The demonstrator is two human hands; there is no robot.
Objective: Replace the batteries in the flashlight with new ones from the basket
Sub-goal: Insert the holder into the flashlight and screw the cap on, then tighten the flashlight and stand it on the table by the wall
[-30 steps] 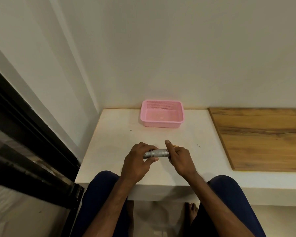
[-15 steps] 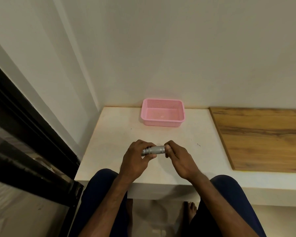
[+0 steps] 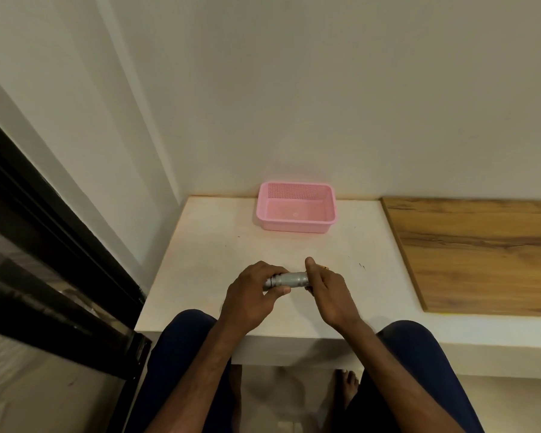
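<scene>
A silver flashlight (image 3: pixel 289 280) lies crosswise just above the white table (image 3: pixel 206 260), held at both ends. My left hand (image 3: pixel 252 300) grips its left end, fingers curled over it and thumb under. My right hand (image 3: pixel 325 290) holds the right end, with the thumb raised above the barrel. A small orange-tipped thing (image 3: pixel 324 267) peeks out behind my right hand; most of it is hidden. The pink basket (image 3: pixel 295 226) stands at the back of the table against the wall. I see no batteries in its visible floor.
A wooden board (image 3: pixel 481 254) covers the surface to the right of the white table. A black-framed glass door (image 3: pixel 44 260) runs along the left. My knees in dark trousers are under the table's front edge.
My right thumb has lifted off the flashlight's end and now points up. The flashlight stays between both hands, slightly tilted down to the left.
</scene>
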